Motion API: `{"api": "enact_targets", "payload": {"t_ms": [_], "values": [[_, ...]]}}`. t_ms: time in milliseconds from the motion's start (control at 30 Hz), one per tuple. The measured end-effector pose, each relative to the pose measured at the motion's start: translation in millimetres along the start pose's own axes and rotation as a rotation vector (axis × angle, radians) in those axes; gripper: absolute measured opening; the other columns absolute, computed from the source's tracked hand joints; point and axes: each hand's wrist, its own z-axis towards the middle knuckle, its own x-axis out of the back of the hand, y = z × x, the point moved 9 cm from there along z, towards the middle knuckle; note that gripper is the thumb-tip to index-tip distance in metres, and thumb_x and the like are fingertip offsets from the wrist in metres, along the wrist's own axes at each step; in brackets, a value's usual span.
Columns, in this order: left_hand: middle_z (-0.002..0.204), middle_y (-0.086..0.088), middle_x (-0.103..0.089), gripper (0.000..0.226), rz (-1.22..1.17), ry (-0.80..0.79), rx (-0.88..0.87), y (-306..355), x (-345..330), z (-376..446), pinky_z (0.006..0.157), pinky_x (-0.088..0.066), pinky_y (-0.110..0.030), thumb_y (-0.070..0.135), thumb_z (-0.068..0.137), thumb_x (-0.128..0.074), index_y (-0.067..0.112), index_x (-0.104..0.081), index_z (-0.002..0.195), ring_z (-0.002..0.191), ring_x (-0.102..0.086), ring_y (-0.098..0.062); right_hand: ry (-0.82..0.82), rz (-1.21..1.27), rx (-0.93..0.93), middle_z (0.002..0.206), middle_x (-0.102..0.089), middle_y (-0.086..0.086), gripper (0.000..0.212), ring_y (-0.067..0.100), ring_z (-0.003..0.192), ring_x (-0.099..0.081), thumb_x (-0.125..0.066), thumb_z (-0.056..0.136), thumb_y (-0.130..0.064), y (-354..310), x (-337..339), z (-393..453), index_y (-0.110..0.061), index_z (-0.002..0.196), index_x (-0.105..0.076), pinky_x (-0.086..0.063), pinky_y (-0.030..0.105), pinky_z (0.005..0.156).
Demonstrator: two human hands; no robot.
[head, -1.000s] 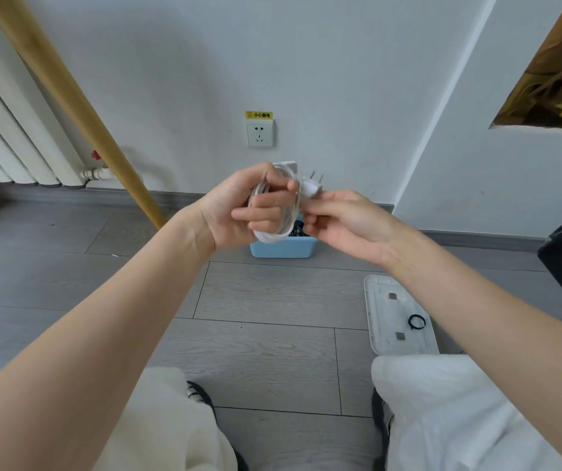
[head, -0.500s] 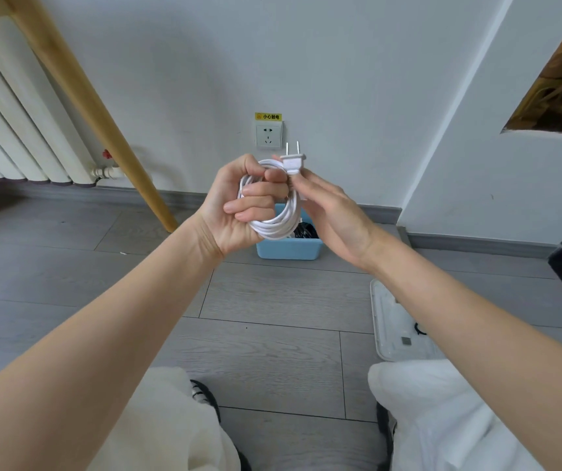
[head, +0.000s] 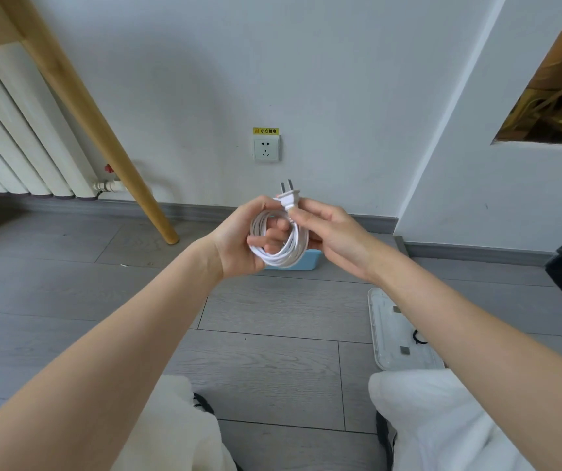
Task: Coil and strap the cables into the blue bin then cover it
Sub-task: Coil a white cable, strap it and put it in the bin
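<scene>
Head view: white cable (head: 281,248) coiled round left hand (head: 242,239) fingers; right hand (head: 337,239) pinches two-prong plug (head: 288,198).

Coiled cable (head: 281,246) held between left hand (head: 238,237) and right hand (head: 337,237), bin (head: 308,263) behind on floor below wall socket (head: 266,148), lid (head: 393,331) at floor's right, with tie (head: 418,337) on it.

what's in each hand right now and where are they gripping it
The left hand grips the coiled white cable, fingers curled through the loops. The right hand pinches the cable just below its plug.
</scene>
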Motion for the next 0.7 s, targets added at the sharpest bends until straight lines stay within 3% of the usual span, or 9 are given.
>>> {"api": "enact_targets", "payload": {"t_ms": [133,233,333,467,533,700], "values": [[0.042,0.009,-0.032,0.030,0.088,0.100,0.038,-2.3,7.1,-3.7,0.038,-0.021,-0.009,0.034,0.084,-0.051,0.009,-0.049,0.068,0.026,-0.022,-0.002,0.043,-0.098,-0.029,0.091,-0.068,-0.006,0.020,0.012,0.094,-0.060,-0.053,0.094,-0.023,3.5,5.7,-1.0,-0.027,0.111,-0.062,-0.041,0.039,0.094],[0.041,0.010,-0.025,0.041,0.073,0.135,-0.003,0.9,5.3,-1.6,0.035,-0.019,-0.010,0.042,0.092,-0.048,0.008,-0.050,0.068,0.027,-0.021,-0.002,0.066,0.030,-0.027,0.085,-0.068,-0.004,0.019,0.008,0.085,-0.063,-0.053,0.093,-0.017,1.6,10.5,0.2,-0.022,0.108,-0.064,-0.045,0.031,0.087],[0.039,0.009,-0.023,0.057,-0.038,0.172,-0.053,3.4,7.1,4.8,0.037,-0.018,-0.011,0.051,0.094,-0.039,0.008,-0.055,0.060,0.026,-0.020,-0.003,0.082,0.092,-0.018,0.091,-0.068,0.001,0.018,0.009,0.079,-0.061,-0.053,0.092,-0.016,-0.5,12.6,2.7,-0.020,0.105,-0.065,-0.045,0.025,0.076],[0.037,0.009,-0.019,0.050,-0.122,0.283,-0.143,11.0,15.4,9.4,0.029,-0.019,-0.014,0.033,0.096,-0.036,0.008,-0.053,0.055,0.027,-0.016,-0.004,0.103,0.116,-0.011,0.092,-0.069,-0.002,0.017,0.007,0.073,-0.057,-0.052,0.093,-0.015,-0.6,13.3,6.2,-0.020,0.103,-0.066,-0.044,0.023,0.072],[0.036,0.010,-0.018,0.041,-0.154,0.310,-0.165,13.2,16.3,8.7,0.030,-0.019,-0.013,0.027,0.094,-0.037,0.009,-0.048,0.059,0.027,-0.016,-0.005,0.112,0.133,-0.005,0.087,-0.068,-0.005,0.018,0.007,0.072,-0.056,-0.052,0.093,-0.015,-1.4,13.1,7.3,-0.019,0.104,-0.065,-0.044,0.022,0.072],[0.036,0.010,-0.021,0.035,-0.190,0.365,-0.186,13.8,19.7,7.8,0.029,-0.024,-0.013,0.026,0.094,-0.039,0.011,-0.044,0.062,0.027,-0.019,-0.006,0.155,0.192,-0.013,0.097,-0.065,0.003,0.023,0.014,0.082,-0.056,-0.052,0.092,-0.013,0.9,14.4,10.1,-0.012,0.113,-0.063,-0.042,0.029,0.086]]}}
